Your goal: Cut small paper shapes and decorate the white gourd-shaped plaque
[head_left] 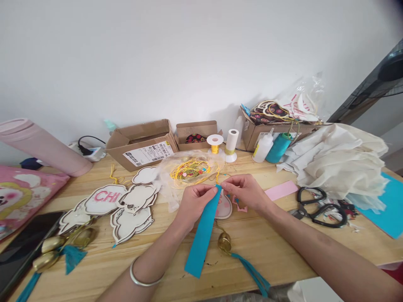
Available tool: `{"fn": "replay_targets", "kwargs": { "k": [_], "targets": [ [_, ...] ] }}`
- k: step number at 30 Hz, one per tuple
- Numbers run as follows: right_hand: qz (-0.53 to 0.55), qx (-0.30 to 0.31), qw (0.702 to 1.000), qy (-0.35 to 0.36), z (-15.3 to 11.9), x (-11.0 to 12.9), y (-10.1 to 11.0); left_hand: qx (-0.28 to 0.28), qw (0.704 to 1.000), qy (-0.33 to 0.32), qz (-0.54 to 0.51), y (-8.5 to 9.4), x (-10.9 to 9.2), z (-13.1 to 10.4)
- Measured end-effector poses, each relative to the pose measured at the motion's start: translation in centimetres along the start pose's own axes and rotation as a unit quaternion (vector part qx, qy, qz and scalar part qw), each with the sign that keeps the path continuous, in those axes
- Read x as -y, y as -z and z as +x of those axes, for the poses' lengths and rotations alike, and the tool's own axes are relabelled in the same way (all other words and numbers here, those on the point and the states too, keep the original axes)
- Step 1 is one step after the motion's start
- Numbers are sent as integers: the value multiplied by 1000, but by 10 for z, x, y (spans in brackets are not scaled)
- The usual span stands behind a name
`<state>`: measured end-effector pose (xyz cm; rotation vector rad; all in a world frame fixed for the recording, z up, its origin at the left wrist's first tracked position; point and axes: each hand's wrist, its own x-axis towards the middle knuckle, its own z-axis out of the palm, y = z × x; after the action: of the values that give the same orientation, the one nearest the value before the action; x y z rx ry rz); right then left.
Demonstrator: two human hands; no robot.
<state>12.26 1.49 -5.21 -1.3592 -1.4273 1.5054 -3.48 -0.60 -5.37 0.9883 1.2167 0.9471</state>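
A long blue strip [203,235], paper or thin card by its look, slants down from the fingers of my left hand [197,201], which pinches it near its top end. Close beside that end, my right hand [244,191] has thumb and finger pressed together; what they grip is hidden. A short yellow cord [217,178] rises just behind the strip's tip. Partly covered under my hands lies a white plaque [224,207] with pink marks, next to a pink cut-out frame [239,204]. Below it rests a brass bell [224,242] with a blue tassel [252,268].
Black-handled scissors [327,209] and a pink strip [281,190] lie right, near crumpled white cloth [340,159]. Left are stacked plaques [135,201], brass bells [52,251] and a phone [28,251]. Cardboard boxes [141,144], thread spools [231,144] and a glue bottle [263,147] line the wall.
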Motion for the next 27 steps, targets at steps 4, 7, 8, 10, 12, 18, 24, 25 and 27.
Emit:
{"fn": "replay_targets", "kwargs": {
  "k": [4,7,8,10,12,18,24,25,27],
  "targets": [
    [-27,-1,1000,4,-3,1,-3,0,1000,-2,5,0,0,0],
    [-46,3,999,23,-2,-1,-3,-7,1000,-5,9,0,-1,1],
    [-53,1,998,38,0,-1,-2,-10,1000,-5,7,0,-1,1],
    [-72,-18,994,82,5,-2,7,-15,1000,-3,1,0,-2,1],
    [-105,-63,983,137,10,0,25,-23,1000,6,-10,0,-4,1],
    [-251,-206,924,203,-22,15,111,-58,998,20,-7,-2,-16,-4],
    [-488,-96,864,80,-100,-7,164,-42,999,11,-4,-1,-14,-4],
    [-514,-69,852,78,-108,-13,165,-37,999,9,-5,-1,-12,-3],
    [-551,-44,829,87,-117,-20,163,-31,999,6,-5,0,-8,-1]
  ]
}}
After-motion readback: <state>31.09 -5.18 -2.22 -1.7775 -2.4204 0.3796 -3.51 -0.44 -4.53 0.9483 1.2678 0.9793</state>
